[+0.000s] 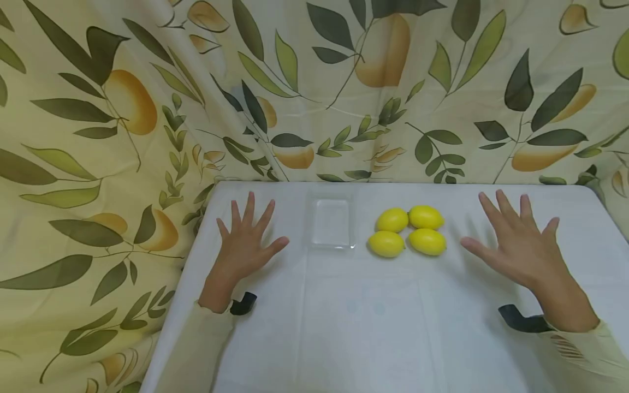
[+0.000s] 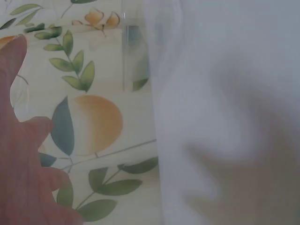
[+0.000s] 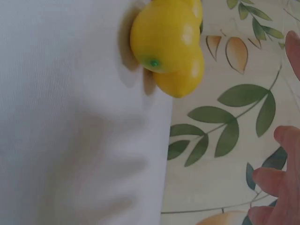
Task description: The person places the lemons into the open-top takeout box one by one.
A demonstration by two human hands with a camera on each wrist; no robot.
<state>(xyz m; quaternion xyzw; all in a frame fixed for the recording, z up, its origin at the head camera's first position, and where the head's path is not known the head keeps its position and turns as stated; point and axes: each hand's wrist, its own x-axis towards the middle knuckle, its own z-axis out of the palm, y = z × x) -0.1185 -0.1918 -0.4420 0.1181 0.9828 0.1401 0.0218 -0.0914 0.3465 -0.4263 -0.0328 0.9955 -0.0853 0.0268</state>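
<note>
Both hands hold nothing, their fingers spread over the white table. My left hand [image 1: 244, 248] is left of a clear rectangular dish [image 1: 353, 229], with its thumb pointing toward it. To the right of the dish several yellow lemons [image 1: 386, 244] lie grouped in two rows. My right hand [image 1: 523, 245] is on the far side of the lemons, thumb pointing at them. In the right wrist view a lemon [image 3: 164, 37] with a green tip shows close up, and fingers [image 3: 272, 183] stand at the right edge. The left wrist view catches fingers [image 2: 28, 173] along its left edge.
A white cloth [image 1: 363, 338] covers the table. Behind it and to the left hangs a curtain [image 1: 314, 109] printed with leaves and orange fruit. Dark straps [image 1: 523, 320] sit at both wrists, beside the pale sleeves [image 1: 196, 349].
</note>
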